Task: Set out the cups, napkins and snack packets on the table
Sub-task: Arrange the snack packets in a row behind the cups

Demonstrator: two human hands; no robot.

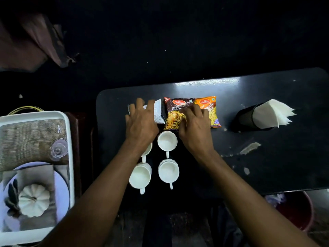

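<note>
Three snack packets lie side by side on the dark table [267, 157]: a silver-grey packet [159, 113], a brown mixture packet [175, 111] and an orange sev packet [211, 111]. My left hand [140, 122] rests flat on the silver-grey packet. My right hand [195, 129] presses fingertips on the brown packet, partly covering the orange one. Below the packets stand several white cups in two rows: one [167, 140], another [168, 170], a third [139, 175]; the fourth [148, 150] is mostly hidden under my left wrist. A black holder [246, 116] with white napkins [272, 113] lies tipped at the right.
A white tray [70, 139] with a printed mat stands left of the table. A dark red bucket [300, 211] sits below the table's front right edge. Pale scuffs [250, 147] mark the tabletop. Brown cloth [35, 41] hangs at the upper left.
</note>
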